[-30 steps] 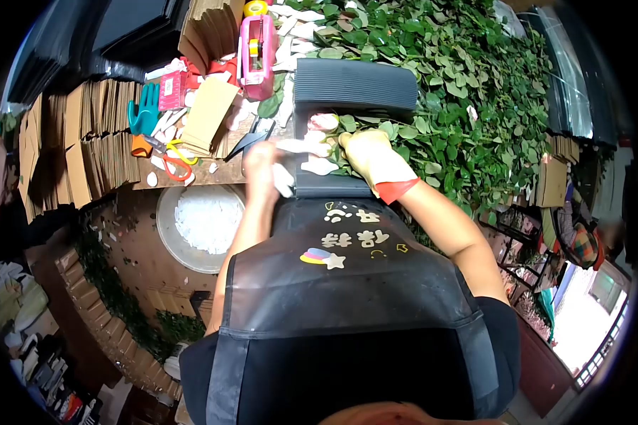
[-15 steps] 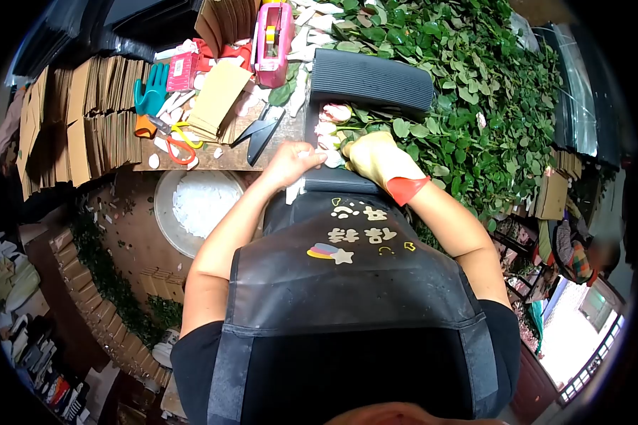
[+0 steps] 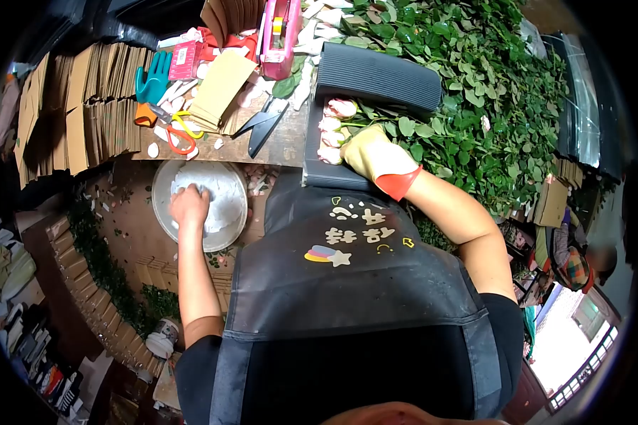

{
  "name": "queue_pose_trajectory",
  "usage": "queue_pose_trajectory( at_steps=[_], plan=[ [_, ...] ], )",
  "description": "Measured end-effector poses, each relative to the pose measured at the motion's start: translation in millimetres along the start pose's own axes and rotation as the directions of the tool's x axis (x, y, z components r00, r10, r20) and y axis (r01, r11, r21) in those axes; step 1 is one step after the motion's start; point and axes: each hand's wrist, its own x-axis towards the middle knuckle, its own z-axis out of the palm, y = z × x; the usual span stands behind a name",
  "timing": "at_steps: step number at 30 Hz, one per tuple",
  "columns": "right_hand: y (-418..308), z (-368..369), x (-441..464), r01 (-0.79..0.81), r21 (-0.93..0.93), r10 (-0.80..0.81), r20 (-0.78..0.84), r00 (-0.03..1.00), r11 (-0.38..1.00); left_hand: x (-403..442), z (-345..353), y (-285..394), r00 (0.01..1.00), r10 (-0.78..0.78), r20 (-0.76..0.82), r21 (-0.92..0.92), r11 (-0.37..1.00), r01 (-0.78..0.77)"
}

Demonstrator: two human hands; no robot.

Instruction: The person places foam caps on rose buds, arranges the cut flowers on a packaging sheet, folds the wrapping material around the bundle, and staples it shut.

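My left hand (image 3: 190, 205) is over a round metal-looking basin (image 3: 161, 228) below the table edge, its fingers curled downward; whatever is in them is hidden. My right hand (image 3: 376, 154), in a pale yellow glove with a red cuff, is closed around a rose stem just beside the blooms. Several pale pink roses (image 3: 331, 138) lie in a column on a black ribbed sheet (image 3: 322, 171), heads to the left. The sheet's folded upper part (image 3: 377, 76) lies above the blooms, across the stems.
Black scissors (image 3: 266, 131), orange and yellow-handled scissors (image 3: 184, 134), a teal glove (image 3: 154, 79) and a pink tape dispenser (image 3: 279, 39) lie on the table. Folded cardboard (image 3: 85, 113) is stacked at left. Leafy stems (image 3: 489, 113) pile up on the right.
My left hand has left the roses and moved left and down to the basin. My right hand stays by the blooms. The view has shifted slightly.
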Motion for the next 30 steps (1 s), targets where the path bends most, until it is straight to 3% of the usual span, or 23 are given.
queue_pose_trajectory(
  at_steps=[1, 2, 3, 4, 5, 6, 7, 8, 11, 12, 13, 15, 16, 20, 23, 24, 25, 27, 28, 30],
  plan=[
    [-2, 0, -2, 0.024, -0.086, -0.026, -0.032, 0.999, 0.996, -9, -7, -2, 0.998, 0.049, -0.034, 0.315, 0.948, -0.036],
    [-6, -6, 3, 0.019, -0.116, -0.012, 0.060, 0.998, 0.993, -5, -17, 16, 0.996, 0.033, 0.081, 0.266, 0.962, -0.054],
    [-9, -12, 7, 0.015, -0.148, 0.008, 0.148, 0.989, 0.989, 6, -9, 27, 0.980, 0.196, 0.034, -0.030, 0.980, -0.195],
    [-7, -16, 12, 0.066, -0.154, -0.040, 0.168, 0.985, 0.986, 18, -1, 55, 0.958, 0.286, -0.004, -0.467, 0.847, -0.255],
    [-9, -16, 11, 0.055, -0.157, -0.034, 0.137, 0.990, 0.986, 15, -18, 100, 0.941, 0.337, 0.030, -0.744, 0.636, -0.203],
    [-10, -14, 11, 0.042, -0.162, -0.025, 0.106, 0.994, 0.986, 17, -13, 138, 0.899, 0.428, -0.093, -0.842, 0.448, -0.301],
    [-9, -11, 10, 0.025, -0.170, -0.012, 0.074, 0.997, 0.985, 21, -9, 171, 0.880, 0.469, -0.073, -0.901, 0.347, -0.260],
    [-1, 7, 11, 0.039, -0.111, -0.047, -0.075, 0.996, 0.993, 24, -14, 197, 0.862, 0.501, -0.073, -0.896, 0.347, -0.278],
    [22, 14, -2, 0.012, 0.197, 0.003, -0.078, 0.997, 0.980, 40, 7, 222, 0.725, 0.675, -0.142, -0.780, 0.375, -0.502],
    [13, -9, -29, 0.006, 0.331, 0.089, -0.274, 0.958, 0.944, 43, 8, 220, 0.706, 0.692, -0.150, -0.804, 0.331, -0.494],
    [3, -27, -42, -0.056, 0.490, 0.255, -0.348, 0.902, 0.870, 44, 8, 220, 0.692, 0.702, -0.167, -0.788, 0.327, -0.522],
    [8, -4, -33, -0.096, 0.422, 0.294, -0.434, 0.851, 0.901, 42, 6, 219, 0.659, 0.728, -0.189, -0.755, 0.322, -0.572],
    [11, 15, -22, -0.051, 0.444, 0.277, -0.460, 0.844, 0.894, 42, 3, 219, 0.654, 0.746, -0.125, -0.767, 0.345, -0.540],
    [2, 8, -6, -0.120, 0.225, 0.202, -0.391, 0.898, 0.967, 47, 11, 219, 0.647, 0.757, -0.096, -0.747, 0.375, -0.549],
    [3, 10, -4, -0.106, 0.228, 0.186, -0.369, 0.910, 0.968, 48, 0, 225, 0.687, 0.727, 0.004, -0.765, 0.445, -0.465],
    [6, 10, -3, -0.108, 0.245, 0.190, -0.341, 0.921, 0.963, 60, 4, 230, 0.704, 0.710, 0.038, -0.829, 0.415, -0.374],
    [8, 11, -7, -0.097, 0.271, 0.192, -0.350, 0.917, 0.958, 62, 12, 233, 0.727, 0.682, -0.078, -0.828, 0.362, -0.429],
    [10, 13, -17, -0.069, 0.325, 0.194, -0.371, 0.908, 0.943, 56, 17, 235, 0.740, 0.661, -0.122, -0.838, 0.331, -0.433],
    [6, 12, -20, -0.077, 0.409, 0.280, -0.465, 0.840, 0.909, 54, 19, 234, 0.743, 0.649, -0.164, -0.820, 0.330, -0.468],
    [8, 16, -16, -0.164, 0.379, 0.352, -0.502, 0.790, 0.910, 47, 24, 234, 0.746, 0.619, -0.246, -0.782, 0.327, -0.530]
  ],
)
